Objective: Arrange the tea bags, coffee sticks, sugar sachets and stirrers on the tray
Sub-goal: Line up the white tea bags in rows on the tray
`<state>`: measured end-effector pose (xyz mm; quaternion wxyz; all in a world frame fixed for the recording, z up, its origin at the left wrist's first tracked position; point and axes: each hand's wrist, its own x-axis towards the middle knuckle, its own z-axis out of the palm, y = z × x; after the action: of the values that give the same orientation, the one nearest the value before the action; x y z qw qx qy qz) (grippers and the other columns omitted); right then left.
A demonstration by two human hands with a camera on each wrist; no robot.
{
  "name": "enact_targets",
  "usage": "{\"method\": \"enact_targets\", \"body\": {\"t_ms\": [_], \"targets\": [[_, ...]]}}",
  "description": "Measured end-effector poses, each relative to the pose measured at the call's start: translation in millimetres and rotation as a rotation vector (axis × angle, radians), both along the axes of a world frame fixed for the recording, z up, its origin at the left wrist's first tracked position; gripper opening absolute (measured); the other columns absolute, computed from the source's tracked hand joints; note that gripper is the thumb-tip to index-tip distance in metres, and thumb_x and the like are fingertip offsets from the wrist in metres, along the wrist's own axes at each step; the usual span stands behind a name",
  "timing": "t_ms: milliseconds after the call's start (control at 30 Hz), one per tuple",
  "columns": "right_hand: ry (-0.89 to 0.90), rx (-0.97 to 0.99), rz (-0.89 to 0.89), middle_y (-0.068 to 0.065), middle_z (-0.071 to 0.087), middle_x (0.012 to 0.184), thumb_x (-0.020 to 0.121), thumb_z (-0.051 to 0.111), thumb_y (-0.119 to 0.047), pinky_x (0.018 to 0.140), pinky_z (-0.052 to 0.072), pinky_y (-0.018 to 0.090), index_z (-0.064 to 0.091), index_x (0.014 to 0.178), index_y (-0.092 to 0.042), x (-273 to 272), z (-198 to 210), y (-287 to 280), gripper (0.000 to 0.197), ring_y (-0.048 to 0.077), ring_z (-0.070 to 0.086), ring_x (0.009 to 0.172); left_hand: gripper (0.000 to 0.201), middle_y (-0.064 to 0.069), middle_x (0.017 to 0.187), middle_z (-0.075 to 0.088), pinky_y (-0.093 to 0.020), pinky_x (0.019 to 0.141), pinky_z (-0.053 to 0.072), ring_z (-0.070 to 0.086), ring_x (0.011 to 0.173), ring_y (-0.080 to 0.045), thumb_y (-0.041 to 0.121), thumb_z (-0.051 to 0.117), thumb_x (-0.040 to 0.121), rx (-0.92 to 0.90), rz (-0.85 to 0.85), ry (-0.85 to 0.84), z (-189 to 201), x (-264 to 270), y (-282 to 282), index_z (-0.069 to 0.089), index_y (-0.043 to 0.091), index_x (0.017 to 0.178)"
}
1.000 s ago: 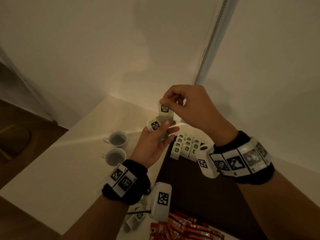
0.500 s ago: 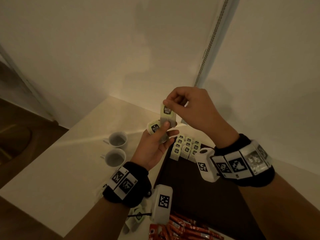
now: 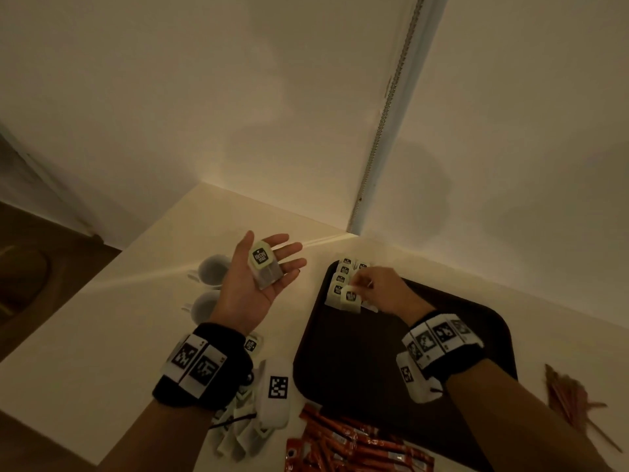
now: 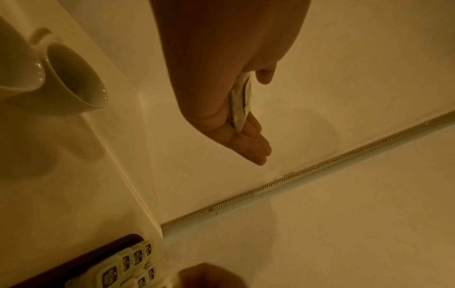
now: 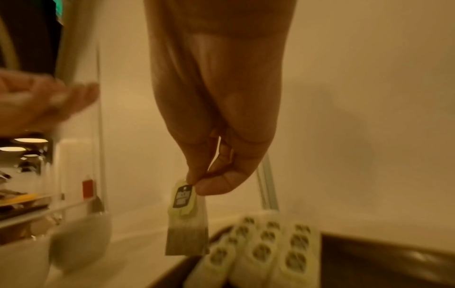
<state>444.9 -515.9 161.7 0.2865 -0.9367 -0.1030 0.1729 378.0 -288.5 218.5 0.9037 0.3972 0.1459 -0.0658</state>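
Note:
My left hand point(image 3: 262, 277) lies palm up above the table, fingers straight, with one tea bag point(image 3: 265, 264) resting flat on it; the left wrist view shows that tea bag point(image 4: 240, 103) edge-on on the palm. My right hand point(image 3: 371, 291) is low over the far left corner of the dark tray point(image 3: 391, 362) and pinches another tea bag point(image 3: 350, 298) by its tag beside the rows of tea bags point(image 3: 343, 277) lying there. In the right wrist view the pinched tea bag point(image 5: 187, 220) hangs just above those rows point(image 5: 265, 251).
Two white cups point(image 3: 211, 287) stand left of the tray. Loose tea bags point(image 3: 238, 430) and red coffee sticks point(image 3: 354, 444) lie near the table's front edge. Wooden stirrers point(image 3: 571, 400) lie right of the tray. A wall corner rises close behind.
My hands have parted. The right hand took a tea bag down to the tray's rows. The left hand opened flat, palm up, with one tea bag on it.

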Motion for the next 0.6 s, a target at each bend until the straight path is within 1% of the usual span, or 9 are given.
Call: {"method": "enact_targets", "body": {"t_ms": [100,167,233,267,300,367,400,500,600], "targets": [[0.132,-0.056,-0.001,0.002,0.060,0.096,0.091,0.059,-0.014,0.074,0.048,0.020,0.064,0.104,-0.008,3,-29,-7,0.016,0.008,0.054,0.080,0.051,-0.008,0.094,0.074,-0.023,0.062,0.057,0.070,0.076,-0.021,0.049,0.028,0.099,0.022,-0.025,0.000,-2,3,-3,0.064,0.012,0.101],[0.136,-0.084,0.007,0.007,0.062,0.101,0.090,0.060,-0.015,0.081,0.049,0.025,0.064,0.103,-0.005,5,-44,-11,0.017,0.010,0.054,0.085,0.050,-0.008,0.093,0.074,-0.023,0.062,0.057,0.071,0.075,-0.021,0.047,0.028,0.099,0.038,-0.027,0.007,-5,4,-4,0.063,0.012,0.102],[0.113,-0.059,-0.050,0.010,0.063,0.104,0.088,0.063,-0.013,0.084,0.049,0.027,0.063,0.101,-0.003,9,-54,-16,0.017,0.013,0.054,0.088,0.050,-0.007,0.092,0.074,-0.023,0.062,0.057,0.071,0.075,-0.020,0.046,0.028,0.099,0.055,-0.024,0.011,-9,5,-4,0.063,0.012,0.102],[0.093,-0.042,-0.088,0.010,0.064,0.101,0.088,0.063,-0.013,0.082,0.049,0.027,0.063,0.100,-0.003,12,-59,-18,0.016,0.013,0.054,0.087,0.049,-0.007,0.092,0.074,-0.023,0.062,0.057,0.071,0.075,-0.020,0.046,0.028,0.099,0.062,-0.024,0.014,-11,6,-3,0.063,0.012,0.102],[0.068,-0.031,-0.119,0.008,0.063,0.097,0.087,0.064,-0.012,0.077,0.048,0.023,0.063,0.099,-0.002,14,-61,-19,0.015,0.013,0.054,0.086,0.049,-0.007,0.092,0.074,-0.023,0.062,0.057,0.071,0.075,-0.020,0.046,0.028,0.099,0.066,-0.023,0.016,-13,6,-3,0.063,0.012,0.102],[0.036,-0.020,-0.164,0.002,0.058,0.091,0.086,0.064,-0.011,0.067,0.040,0.012,0.064,0.096,-0.002,20,-65,-21,0.014,0.010,0.052,0.086,0.049,-0.007,0.092,0.074,-0.023,0.062,0.057,0.071,0.075,-0.020,0.046,0.028,0.099,0.073,-0.024,0.021,-16,8,-1,0.063,0.012,0.102],[0.031,-0.013,-0.182,0.001,0.058,0.090,0.086,0.064,-0.011,0.066,0.038,0.011,0.065,0.095,-0.002,22,-66,-21,0.013,0.009,0.052,0.087,0.049,-0.007,0.092,0.074,-0.023,0.062,0.057,0.071,0.075,-0.020,0.046,0.028,0.099,0.073,-0.024,0.023,-17,8,-1,0.063,0.012,0.102],[0.034,-0.009,-0.208,0.005,0.062,0.095,0.086,0.065,-0.010,0.077,0.039,0.017,0.065,0.095,-0.001,29,-72,-19,0.013,0.010,0.054,0.089,0.051,-0.007,0.092,0.074,-0.024,0.061,0.057,0.071,0.075,-0.021,0.048,0.026,0.099,0.069,-0.027,0.025,-19,10,0,0.062,0.012,0.102],[0.040,-0.008,-0.229,0.010,0.066,0.104,0.085,0.066,-0.010,0.080,0.040,0.019,0.066,0.095,0.000,35,-78,-18,0.014,0.018,0.060,0.099,0.061,-0.010,0.096,0.074,-0.025,0.060,0.057,0.072,0.078,-0.023,0.055,0.020,0.098,0.058,-0.046,0.028,-20,11,1,0.062,0.012,0.108]]}}
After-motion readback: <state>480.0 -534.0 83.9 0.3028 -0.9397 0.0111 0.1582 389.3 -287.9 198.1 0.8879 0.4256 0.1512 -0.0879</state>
